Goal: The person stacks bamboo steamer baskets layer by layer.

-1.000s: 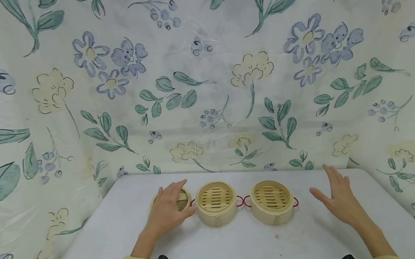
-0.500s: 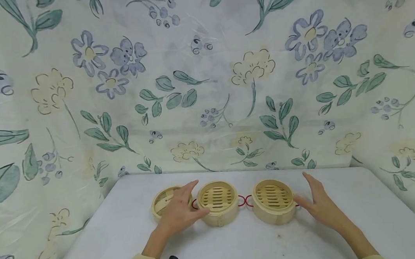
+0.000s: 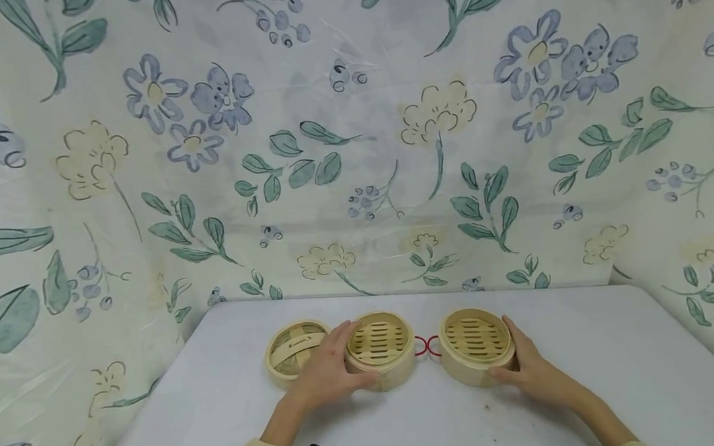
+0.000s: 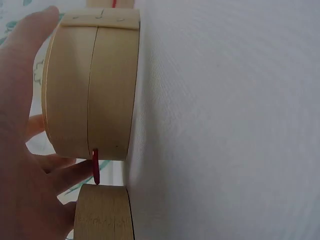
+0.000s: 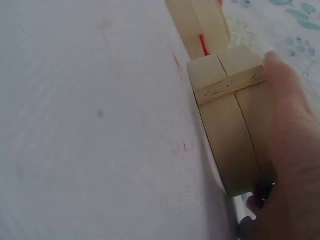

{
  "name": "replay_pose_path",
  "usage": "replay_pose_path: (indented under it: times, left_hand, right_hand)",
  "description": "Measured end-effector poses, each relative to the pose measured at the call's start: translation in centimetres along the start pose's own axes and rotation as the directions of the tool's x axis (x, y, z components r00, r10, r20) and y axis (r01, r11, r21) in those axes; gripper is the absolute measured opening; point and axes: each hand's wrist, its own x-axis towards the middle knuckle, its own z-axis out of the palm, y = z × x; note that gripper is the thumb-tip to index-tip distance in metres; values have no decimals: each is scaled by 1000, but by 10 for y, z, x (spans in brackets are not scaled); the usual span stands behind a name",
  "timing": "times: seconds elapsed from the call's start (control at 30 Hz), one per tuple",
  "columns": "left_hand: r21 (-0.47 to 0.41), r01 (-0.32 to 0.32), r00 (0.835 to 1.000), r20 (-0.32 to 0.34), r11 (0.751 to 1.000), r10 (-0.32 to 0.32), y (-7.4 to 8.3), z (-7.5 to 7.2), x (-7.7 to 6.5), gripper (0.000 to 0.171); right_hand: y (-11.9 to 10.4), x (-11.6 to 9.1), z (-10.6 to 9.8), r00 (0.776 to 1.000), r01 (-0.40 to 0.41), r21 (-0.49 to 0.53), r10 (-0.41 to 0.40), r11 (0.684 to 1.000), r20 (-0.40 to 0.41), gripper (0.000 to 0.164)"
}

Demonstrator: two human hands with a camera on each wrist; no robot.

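Note:
Two round bamboo steamer baskets stand upright on the white table. At the middle basket [image 3: 383, 346], my left hand [image 3: 329, 376] spreads around the left side, thumb before the front wall and fingers at the back left. The left wrist view shows a gap between that palm and the basket wall [image 4: 92, 90]. My right hand [image 3: 531, 369] holds the right basket [image 3: 477, 341] by its right side, thumb on the front wall and fingers behind; they hide its outer handle. A woven bamboo lid [image 3: 291, 351] with a flat strap lies left of my left hand.
Red wire handles [image 3: 420, 345] of the two baskets meet in the gap between them. The white table [image 3: 428, 421] carries small dark specks at the front. Floral cloth [image 3: 367, 182] hangs behind and along both sides.
My left hand has moved right, off the lid and around the middle basket. My right hand has come left from beside the right basket to its wall. The baskets stay on the table.

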Motion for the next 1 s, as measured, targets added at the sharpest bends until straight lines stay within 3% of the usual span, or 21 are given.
replay_pose_path:
  times: [0.3, 1.0]
  left_hand:
    - [40, 5, 1000, 6, 999, -5, 2, 3, 0, 103]
    - [18, 62, 997, -38, 998, -61, 2, 6, 4, 89]
  right_hand:
    - [8, 0, 8, 998, 38, 35, -36, 999, -57, 114]
    - [8, 2, 9, 998, -23, 66, 27, 998, -50, 119]
